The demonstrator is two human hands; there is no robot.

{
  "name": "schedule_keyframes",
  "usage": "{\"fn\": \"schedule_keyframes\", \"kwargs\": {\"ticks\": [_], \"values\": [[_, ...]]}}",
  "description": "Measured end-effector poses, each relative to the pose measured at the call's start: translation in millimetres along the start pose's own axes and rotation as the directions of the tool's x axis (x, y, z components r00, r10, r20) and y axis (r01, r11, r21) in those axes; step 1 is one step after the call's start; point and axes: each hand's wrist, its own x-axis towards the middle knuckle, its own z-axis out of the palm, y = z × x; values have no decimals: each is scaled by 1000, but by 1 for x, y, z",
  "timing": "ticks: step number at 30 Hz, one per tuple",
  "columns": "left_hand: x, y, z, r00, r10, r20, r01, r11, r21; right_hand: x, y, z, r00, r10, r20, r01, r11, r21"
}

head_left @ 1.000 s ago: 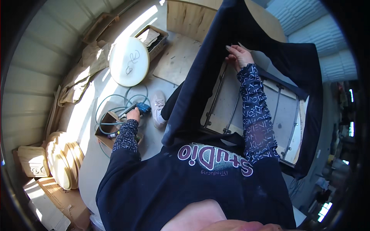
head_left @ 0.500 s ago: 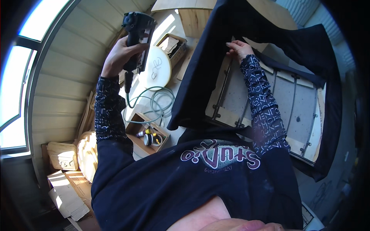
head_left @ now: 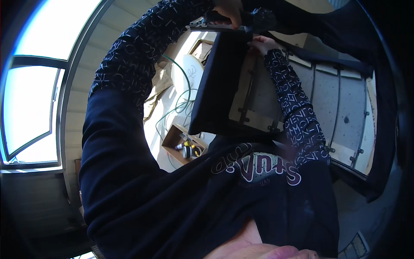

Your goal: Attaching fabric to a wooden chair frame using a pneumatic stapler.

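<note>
My left hand [head_left: 230, 11] reaches across the top of the view, closed round the grip of a black air staple gun [head_left: 264, 18]. The gun lies sideways with its head over the inner corner of a seat frame wrapped in black fabric [head_left: 220, 71]. Just below it, my right hand [head_left: 265, 44] is closed, its fingertips pinching the fabric edge at that corner. Wire springs [head_left: 312, 84] run across the frame's opening beneath my right forearm. Whether the gun's nose touches the fabric is hidden.
A green air hose [head_left: 186, 75] trails over the floor on the left. Near it stand a cardboard box [head_left: 170, 140] holding small tools or rolls and a pale round panel [head_left: 180, 69]. A bright window [head_left: 32, 108] is at far left.
My left hand has swung the staple gun from the left side up and right, over the frame's corner, turning it sideways. My right hand stays at the corner. The view has shifted slightly.
</note>
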Motion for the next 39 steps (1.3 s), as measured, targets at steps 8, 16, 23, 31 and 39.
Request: {"fn": "schedule_keyframes", "kwargs": {"ticks": [8, 16, 23, 31, 39], "values": [[3, 6, -6, 997, -55, 46, 58, 995, -84, 30, 24, -1, 997, -68, 47, 69, 998, -13], [14, 14, -17, 983, -55, 176, 53, 998, 19, 55, 39, -4, 982, -187, -10, 183, 970, -160], [20, 25, -18, 991, -8, 134, -7, 993, 114, 30, 23, -8, 979, -182, -86, 151, 946, -287], [-41, -6, -43, 983, -70, -170, 26, 969, -246, -7, -9, -4, 996, 50, 72, -60, 989, 138], [-50, -31, -32, 981, -66, -183, 7, 953, -303, -13, -1, -5, 996, 52, 74, -71, 956, 285]]}}
